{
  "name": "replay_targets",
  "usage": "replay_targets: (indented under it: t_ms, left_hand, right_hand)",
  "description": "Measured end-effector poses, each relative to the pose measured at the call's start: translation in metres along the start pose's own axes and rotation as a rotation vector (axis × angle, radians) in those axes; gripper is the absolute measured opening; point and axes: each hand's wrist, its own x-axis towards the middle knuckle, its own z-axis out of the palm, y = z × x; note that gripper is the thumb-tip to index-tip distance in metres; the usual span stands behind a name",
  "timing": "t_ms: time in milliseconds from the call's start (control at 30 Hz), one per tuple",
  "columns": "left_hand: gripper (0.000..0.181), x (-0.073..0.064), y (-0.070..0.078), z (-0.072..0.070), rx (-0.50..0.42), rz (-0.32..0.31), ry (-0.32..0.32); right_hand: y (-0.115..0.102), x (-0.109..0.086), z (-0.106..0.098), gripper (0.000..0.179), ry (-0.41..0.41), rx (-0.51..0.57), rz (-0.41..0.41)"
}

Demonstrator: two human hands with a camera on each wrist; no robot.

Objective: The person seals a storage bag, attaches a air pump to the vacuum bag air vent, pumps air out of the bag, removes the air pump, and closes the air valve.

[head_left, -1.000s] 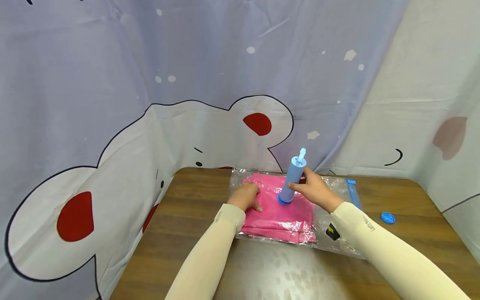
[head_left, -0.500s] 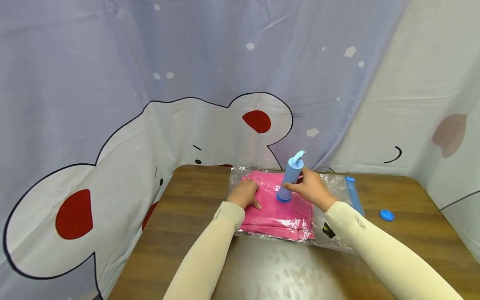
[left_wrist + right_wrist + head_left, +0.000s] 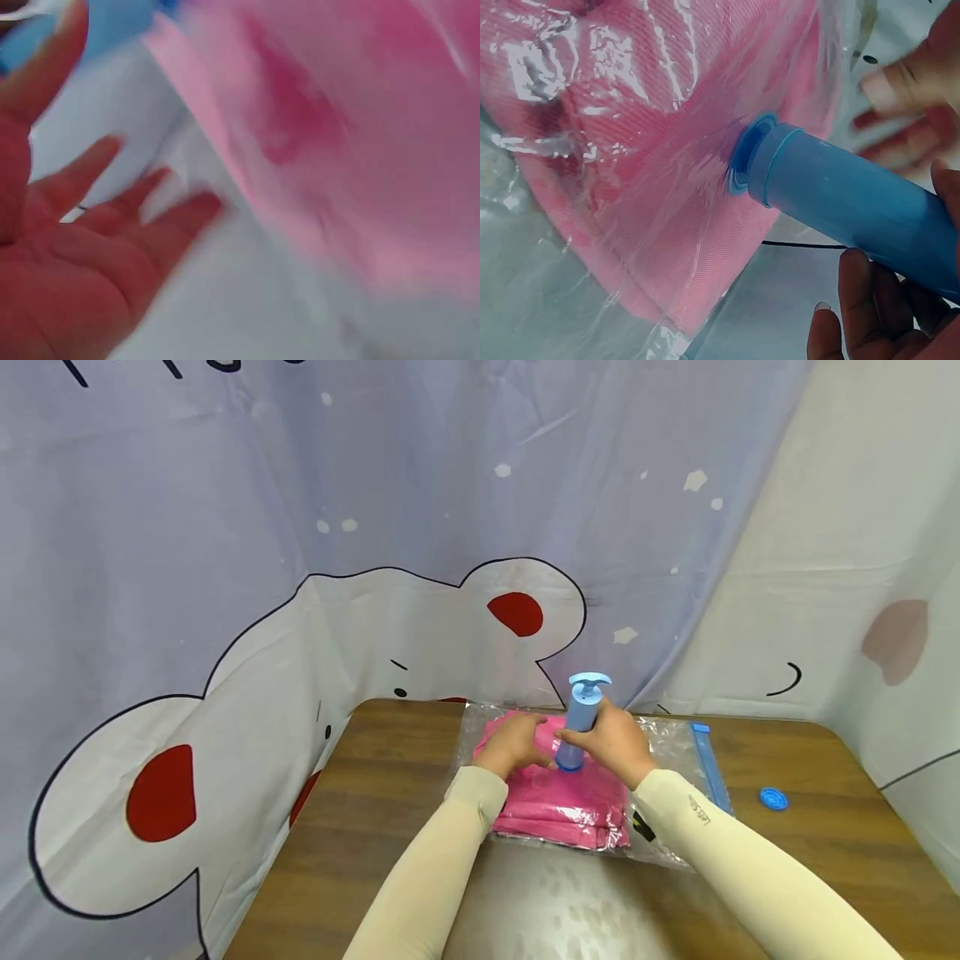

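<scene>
A blue hand pump (image 3: 855, 206) stands on the blue valve (image 3: 751, 154) of a clear plastic bag (image 3: 671, 743) that has folded pink cloth (image 3: 558, 806) inside. My right hand (image 3: 618, 742) grips the pump's barrel, its fingers and thumb around it. The pump's T-shaped handle (image 3: 589, 679) sits low on top of the barrel. My left hand (image 3: 517, 742) is just left of the pump, over the pink cloth. In the left wrist view its fingers (image 3: 112, 202) are spread and hold nothing; that view is blurred.
A round blue cap (image 3: 773, 798) lies on the wooden table (image 3: 795, 860) to the right. A blue slider strip (image 3: 709, 764) runs along the bag's right end. A patterned curtain (image 3: 420, 635) hangs behind the table.
My left hand has lifted from the cloth's left side and moved right, toward the pump. The pump's handle has turned so its crossbar shows broadside. My right hand keeps its grip on the barrel.
</scene>
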Motion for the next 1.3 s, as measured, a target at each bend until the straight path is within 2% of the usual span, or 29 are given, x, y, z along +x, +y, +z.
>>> replay_targets:
  t_ms: [33,100,133,167,233,333,367,433,500,567,667,800,900,1033,1133,1200,1300]
  left_hand:
    - [0.102,-0.007,0.014,-0.006,-0.106,0.018,-0.001]
    - [0.093,-0.011,0.028,-0.009,-0.312,0.066,0.019]
    - [0.086,-0.021,0.044,-0.018,-0.387,0.062,0.02]
    - [0.083,-0.024,0.053,-0.02,-0.441,0.046,0.018]
    - [0.076,-0.015,0.052,-0.008,-0.44,0.068,0.091]
    - [0.071,0.015,0.033,0.025,-0.339,0.101,0.192]
    - [0.069,0.024,0.027,0.034,-0.302,0.101,0.212]
    - [0.066,0.032,0.019,0.044,-0.255,0.121,0.239]
    - [0.062,0.025,0.025,0.035,-0.264,0.123,0.209]
    - [0.058,0.009,0.037,0.018,-0.309,0.104,0.164]
    - [0.053,-0.01,0.052,-0.002,-0.375,0.092,0.105]
    - [0.054,-0.017,0.058,-0.011,-0.424,0.085,0.03]
    - [0.058,-0.017,0.058,-0.012,-0.472,0.066,-0.015]
    - [0.061,-0.017,0.056,-0.011,-0.511,0.036,-0.043]
    - [0.06,-0.017,0.055,-0.01,-0.528,0.033,-0.052]
    - [0.058,-0.017,0.056,-0.01,-0.515,0.033,-0.046]
    - [0.053,-0.021,0.055,-0.009,-0.445,0.034,-0.036]
  right_hand:
    - [0.0,-0.001,0.001,0.07,0.002,-0.008,0.004]
    - [0.0,-0.002,0.002,0.07,0.011,-0.018,0.003]
    - [0.0,-0.002,0.002,0.07,0.015,-0.023,0.003]
    - [0.0,-0.003,0.002,0.07,0.02,-0.028,0.005]
    - [0.001,-0.003,0.002,0.07,0.027,-0.037,0.001]
    - [0.001,-0.003,0.001,0.071,0.019,-0.027,0.002]
    - [0.001,-0.003,0.0,0.072,0.014,-0.02,0.005]
    - [0.002,-0.003,-0.002,0.073,-0.008,-0.008,0.005]
    - [0.003,-0.003,-0.004,0.073,-0.041,0.012,-0.013]
    - [0.003,-0.002,-0.008,0.072,-0.085,0.056,-0.044]
    - [0.001,0.0,-0.018,0.07,-0.151,0.206,-0.07]
    - [-0.007,0.006,-0.035,0.071,-0.212,0.507,-0.073]
    - [-0.013,0.01,-0.047,0.07,-0.253,0.612,-0.091]
    - [-0.015,0.012,-0.058,0.062,-0.276,0.564,-0.082]
    - [-0.015,0.013,-0.061,0.052,-0.246,0.492,-0.09]
    - [-0.016,0.013,-0.061,0.049,-0.214,0.425,-0.115]
    - [-0.018,0.014,-0.06,0.049,-0.159,0.287,-0.137]
